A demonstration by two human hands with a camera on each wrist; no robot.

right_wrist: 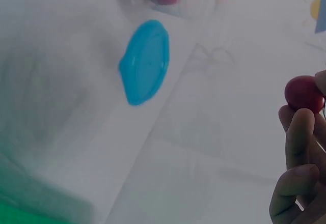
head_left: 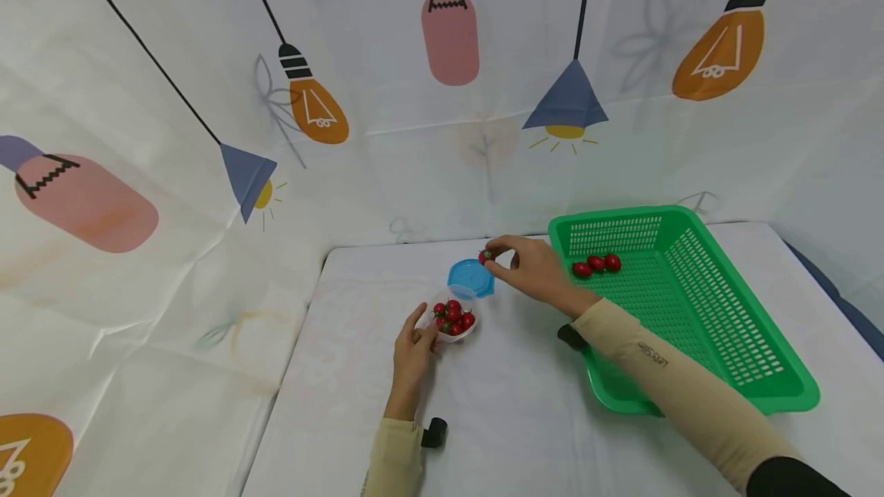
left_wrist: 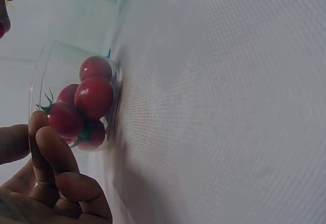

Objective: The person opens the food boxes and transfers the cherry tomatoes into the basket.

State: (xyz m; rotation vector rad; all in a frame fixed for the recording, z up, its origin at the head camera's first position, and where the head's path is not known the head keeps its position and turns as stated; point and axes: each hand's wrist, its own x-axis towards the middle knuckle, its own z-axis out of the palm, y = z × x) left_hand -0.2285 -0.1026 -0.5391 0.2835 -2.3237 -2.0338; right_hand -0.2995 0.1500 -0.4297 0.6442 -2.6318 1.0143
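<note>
A red cherry tomato (right_wrist: 303,94) is pinched between the thumb and fingers of my right hand (head_left: 528,268), above the blue lid (head_left: 471,278). My left hand (head_left: 412,355) grips the near left side of a clear plastic cup (left_wrist: 61,56), thumb and fingers at its wall. Several cherry tomatoes (left_wrist: 94,98) lie inside, some with green stems. The lid (right_wrist: 147,63) rests on the table just beyond the cup. Three more tomatoes (head_left: 596,263) sit in the far left corner of a green basket (head_left: 742,282). My right forearm passes over the basket's left side.
The basket fills the right side of the white-covered table (head_left: 511,420). A white sheet (head_left: 387,182) printed with lamps hangs behind the table and along its left side.
</note>
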